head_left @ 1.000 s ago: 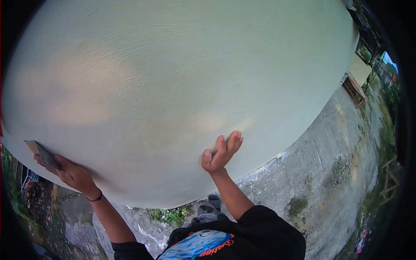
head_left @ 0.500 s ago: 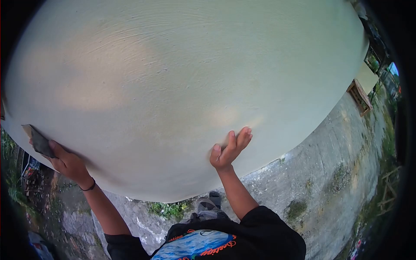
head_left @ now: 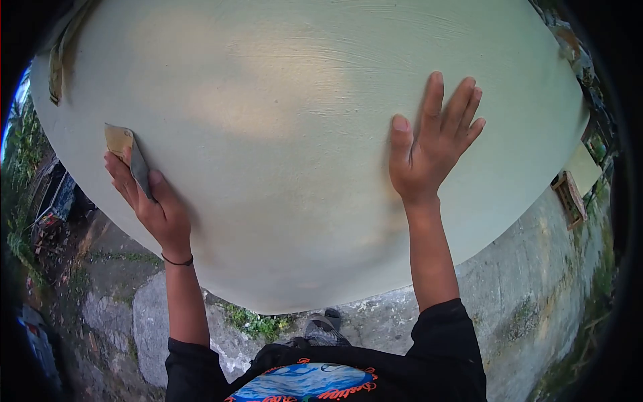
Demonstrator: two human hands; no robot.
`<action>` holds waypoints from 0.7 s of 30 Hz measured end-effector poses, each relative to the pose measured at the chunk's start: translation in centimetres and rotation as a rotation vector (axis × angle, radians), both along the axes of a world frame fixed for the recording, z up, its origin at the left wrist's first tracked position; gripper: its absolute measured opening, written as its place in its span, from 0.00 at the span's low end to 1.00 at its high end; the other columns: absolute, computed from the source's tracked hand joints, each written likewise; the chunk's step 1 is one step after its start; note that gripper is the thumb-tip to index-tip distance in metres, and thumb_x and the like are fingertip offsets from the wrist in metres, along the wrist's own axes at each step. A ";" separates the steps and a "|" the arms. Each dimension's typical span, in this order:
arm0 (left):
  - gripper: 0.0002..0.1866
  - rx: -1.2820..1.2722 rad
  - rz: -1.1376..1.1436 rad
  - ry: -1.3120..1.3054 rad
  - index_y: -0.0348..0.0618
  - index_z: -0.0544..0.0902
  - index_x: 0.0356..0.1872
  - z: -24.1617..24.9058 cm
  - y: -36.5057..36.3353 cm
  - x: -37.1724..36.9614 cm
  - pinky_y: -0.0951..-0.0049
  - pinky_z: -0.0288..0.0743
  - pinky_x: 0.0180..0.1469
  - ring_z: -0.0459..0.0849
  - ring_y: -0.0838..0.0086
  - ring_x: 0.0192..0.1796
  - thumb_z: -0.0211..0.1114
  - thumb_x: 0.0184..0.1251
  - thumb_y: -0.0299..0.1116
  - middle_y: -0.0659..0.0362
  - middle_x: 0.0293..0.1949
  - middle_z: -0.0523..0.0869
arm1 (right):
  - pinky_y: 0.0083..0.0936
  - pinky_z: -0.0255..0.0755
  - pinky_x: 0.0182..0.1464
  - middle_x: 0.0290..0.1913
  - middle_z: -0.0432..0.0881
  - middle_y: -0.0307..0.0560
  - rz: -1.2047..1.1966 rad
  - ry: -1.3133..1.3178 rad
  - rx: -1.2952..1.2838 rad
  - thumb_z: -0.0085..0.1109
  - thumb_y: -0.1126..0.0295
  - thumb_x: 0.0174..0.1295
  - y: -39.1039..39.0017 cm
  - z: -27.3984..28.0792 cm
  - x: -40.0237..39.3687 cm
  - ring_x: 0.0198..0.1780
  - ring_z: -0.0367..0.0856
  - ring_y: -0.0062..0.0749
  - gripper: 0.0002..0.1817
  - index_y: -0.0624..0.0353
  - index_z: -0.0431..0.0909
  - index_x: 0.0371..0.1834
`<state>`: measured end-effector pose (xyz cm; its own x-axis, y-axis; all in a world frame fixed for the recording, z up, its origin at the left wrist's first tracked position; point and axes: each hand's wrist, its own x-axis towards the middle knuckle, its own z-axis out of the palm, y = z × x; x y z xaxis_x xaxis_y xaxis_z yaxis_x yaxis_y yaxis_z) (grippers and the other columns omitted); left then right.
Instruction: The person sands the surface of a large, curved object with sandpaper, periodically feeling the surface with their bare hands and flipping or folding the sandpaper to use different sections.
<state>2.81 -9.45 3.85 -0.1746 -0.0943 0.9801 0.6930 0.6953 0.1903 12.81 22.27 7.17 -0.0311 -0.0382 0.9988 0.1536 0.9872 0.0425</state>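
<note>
A broad pale wall (head_left: 295, 201) with faint curved streaks and small bumps fills most of the view. Near its left side, my left hand (head_left: 157, 211) grips a folded piece of sandpaper (head_left: 139, 169), dark grey on one face and tan on the other, between thumb and fingers. A thin dark band circles that wrist. My right hand (head_left: 435, 151) rests against the wall farther right, fingers spread and pointing up, with nothing in it.
Below the wall runs a worn concrete floor (head_left: 509, 295) with green weeds (head_left: 254, 321) at the wall's foot. A wooden frame-like object (head_left: 569, 199) stands at the right. Stacked clutter (head_left: 57, 201) lies at the left, and a dried strip (head_left: 57, 70) hangs at the upper left.
Both hands have moved up the wall and to the right. The left hand keeps hold of the sandpaper, now turned more upright. The right hand's fingers have spread wider.
</note>
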 end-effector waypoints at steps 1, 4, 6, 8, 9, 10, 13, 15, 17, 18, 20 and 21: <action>0.25 0.073 -0.027 0.018 0.39 0.62 0.70 1.8 -0.1 -0.1 0.50 0.35 0.74 0.46 0.51 0.77 0.45 0.74 0.30 0.47 0.75 0.52 | 0.54 0.21 0.72 0.78 0.44 0.52 -0.011 0.001 0.006 0.39 0.50 0.69 -0.2 1.2 -0.1 0.79 0.35 0.45 0.32 0.50 0.57 0.74; 0.26 0.072 -0.019 0.009 0.39 0.63 0.70 0.7 1.2 0.0 0.49 0.34 0.74 0.46 0.50 0.77 0.46 0.71 0.28 0.45 0.74 0.53 | 0.55 0.23 0.72 0.78 0.46 0.49 -0.012 0.031 0.028 0.41 0.47 0.69 -0.5 3.1 -0.8 0.79 0.38 0.44 0.31 0.44 0.59 0.73; 0.28 -0.059 0.004 -0.061 0.40 0.63 0.70 -6.1 2.6 0.8 0.47 0.33 0.73 0.44 0.46 0.76 0.46 0.66 0.25 0.42 0.74 0.51 | 0.54 0.27 0.72 0.78 0.47 0.48 -0.017 0.057 0.044 0.41 0.47 0.69 -0.5 3.1 -0.9 0.78 0.40 0.43 0.31 0.44 0.59 0.73; 0.31 -0.158 -0.053 -0.211 0.37 0.65 0.68 -16.3 4.1 2.8 0.45 0.30 0.73 0.40 0.42 0.76 0.47 0.59 0.24 0.36 0.73 0.49 | 0.53 0.28 0.72 0.77 0.48 0.48 -0.002 0.061 0.045 0.41 0.47 0.69 -0.5 2.6 -1.0 0.78 0.41 0.42 0.31 0.44 0.59 0.73; 0.32 -0.246 -0.066 -0.299 0.35 0.61 0.70 -20.8 4.6 4.5 0.45 0.30 0.73 0.39 0.41 0.76 0.46 0.60 0.21 0.35 0.73 0.45 | 0.52 0.30 0.73 0.77 0.48 0.47 0.005 0.077 0.056 0.41 0.47 0.69 -0.5 2.4 -1.1 0.78 0.42 0.42 0.31 0.44 0.60 0.73; 0.32 -0.264 -0.109 -0.372 0.35 0.60 0.70 -24.5 4.9 5.5 0.45 0.29 0.73 0.37 0.41 0.76 0.46 0.60 0.22 0.35 0.73 0.45 | 0.52 0.30 0.73 0.77 0.48 0.47 0.016 0.072 0.047 0.41 0.47 0.69 -0.6 2.3 -1.1 0.78 0.42 0.42 0.31 0.44 0.60 0.73; 0.28 -0.223 -0.110 -0.375 0.36 0.59 0.70 -22.7 3.5 4.7 0.44 0.29 0.73 0.38 0.42 0.76 0.46 0.69 0.28 0.36 0.74 0.43 | 0.50 0.32 0.73 0.76 0.52 0.47 0.029 0.114 0.086 0.42 0.48 0.69 -0.7 2.4 -1.2 0.77 0.45 0.41 0.30 0.45 0.61 0.72; 0.27 -0.100 -0.054 -0.246 0.40 0.61 0.71 -16.5 2.6 2.5 0.43 0.30 0.72 0.40 0.42 0.76 0.47 0.72 0.36 0.36 0.74 0.45 | 0.49 0.33 0.73 0.76 0.54 0.48 0.048 0.102 0.097 0.42 0.48 0.69 -1.0 2.6 -1.2 0.77 0.47 0.42 0.29 0.45 0.62 0.72; 0.26 -0.026 -0.007 -0.106 0.40 0.61 0.71 -8.3 1.4 0.7 0.46 0.30 0.73 0.40 0.46 0.77 0.45 0.74 0.37 0.41 0.75 0.46 | 0.47 0.38 0.72 0.74 0.57 0.52 0.040 0.113 0.102 0.41 0.49 0.70 -1.6 2.7 -1.2 0.75 0.51 0.46 0.28 0.47 0.64 0.70; 0.26 0.035 -0.020 -0.085 0.39 0.61 0.71 -4.9 1.1 0.4 0.47 0.30 0.73 0.41 0.47 0.77 0.45 0.74 0.36 0.42 0.75 0.47 | 0.47 0.38 0.72 0.74 0.57 0.52 0.061 0.088 0.097 0.41 0.49 0.70 -1.5 2.7 -1.3 0.75 0.51 0.46 0.28 0.47 0.64 0.70; 0.26 0.062 -0.037 -0.057 0.39 0.61 0.71 -2.3 1.0 0.0 0.47 0.30 0.73 0.41 0.46 0.77 0.45 0.75 0.37 0.42 0.75 0.48 | 0.45 0.39 0.72 0.72 0.60 0.56 0.065 0.143 0.177 0.40 0.49 0.70 -0.8 2.5 -1.5 0.74 0.52 0.48 0.28 0.48 0.65 0.70; 0.26 0.087 -0.047 -0.054 0.40 0.62 0.71 -2.2 1.6 0.0 0.47 0.30 0.73 0.40 0.46 0.77 0.46 0.72 0.33 0.41 0.74 0.48 | 0.44 0.41 0.71 0.71 0.61 0.58 0.053 0.144 0.171 0.39 0.48 0.70 -1.0 2.3 -1.6 0.74 0.52 0.50 0.28 0.49 0.65 0.69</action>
<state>2.85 -7.87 1.67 -0.2329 -0.1690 0.9577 0.7116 0.6416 0.2863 11.22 21.23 9.49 0.1178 -0.2047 0.9717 0.1183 0.9745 0.1909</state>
